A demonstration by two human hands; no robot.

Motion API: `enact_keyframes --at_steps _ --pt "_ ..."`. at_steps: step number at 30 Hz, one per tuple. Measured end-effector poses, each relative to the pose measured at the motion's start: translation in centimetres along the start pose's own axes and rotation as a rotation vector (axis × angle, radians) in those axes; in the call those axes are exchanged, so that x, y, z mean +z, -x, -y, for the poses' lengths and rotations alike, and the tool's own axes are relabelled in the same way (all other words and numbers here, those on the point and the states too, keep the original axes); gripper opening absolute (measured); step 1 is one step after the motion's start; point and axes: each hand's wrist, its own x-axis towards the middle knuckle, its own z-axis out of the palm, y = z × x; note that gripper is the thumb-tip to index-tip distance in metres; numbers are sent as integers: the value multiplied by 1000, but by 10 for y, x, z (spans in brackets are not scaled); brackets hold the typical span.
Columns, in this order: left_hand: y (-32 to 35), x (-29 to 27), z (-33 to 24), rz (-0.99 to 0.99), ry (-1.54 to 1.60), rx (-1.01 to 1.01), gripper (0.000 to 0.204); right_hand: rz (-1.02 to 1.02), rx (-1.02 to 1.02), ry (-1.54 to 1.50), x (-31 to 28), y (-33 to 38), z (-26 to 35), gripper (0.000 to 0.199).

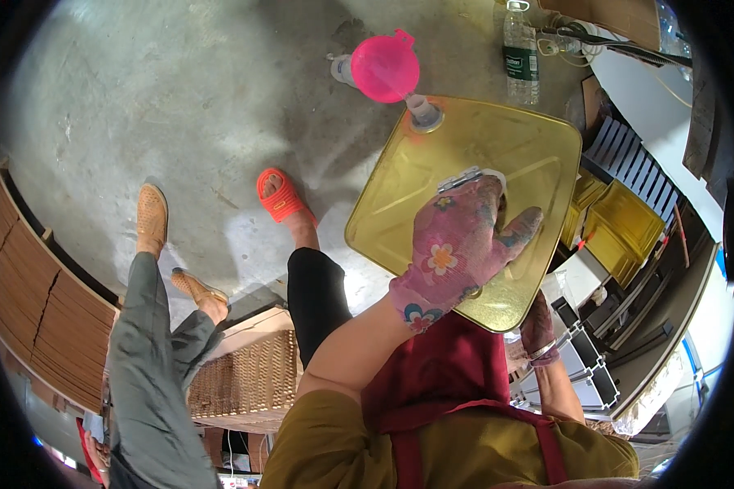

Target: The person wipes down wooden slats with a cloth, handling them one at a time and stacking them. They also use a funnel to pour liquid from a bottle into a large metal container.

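A gold-coloured square metal can (538, 155) is tilted in front of my red apron, its white spout (422, 114) at the far left corner. My left hand (457, 236), in a pink flowered glove, is closed at the handle on the can's top; the glove hides most of the handle. Low at the can's near right edge is my right hand (538, 326), also gloved and gripping that edge, with its fingers partly hidden. A bright pink funnel (386, 68) lies just beyond the spout, above a white bottle (342, 72). No stream of liquid can be made out.
A clear plastic bottle with a green label (521, 61) stands far right. More gold metal pieces (624, 228) and metal profiles (583, 367) fill the right side. A person in grey trousers (143, 350) is at left, near stacked brown cardboard (41, 293). My red slipper (281, 196) rests on concrete.
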Motion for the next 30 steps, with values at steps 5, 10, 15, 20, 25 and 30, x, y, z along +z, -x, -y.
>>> enact_keyframes --at_steps 5,10,15,20,25,30 --pt "1 2 6 -16 32 4 35 -2 11 45 4 -2 -1 63" --pt "1 10 10 -97 33 84 37 -39 6 14 1 2 -6 61" --pt "2 12 8 -79 -2 54 37 -117 -9 -19 7 8 -10 57" --pt "2 5 4 -31 -16 14 33 -32 11 17 9 -3 -2 59" --pt "1 10 3 -70 12 67 32 -98 31 -19 18 3 3 56" --pt "2 11 3 -63 18 57 33 -108 72 -15 20 4 6 54"
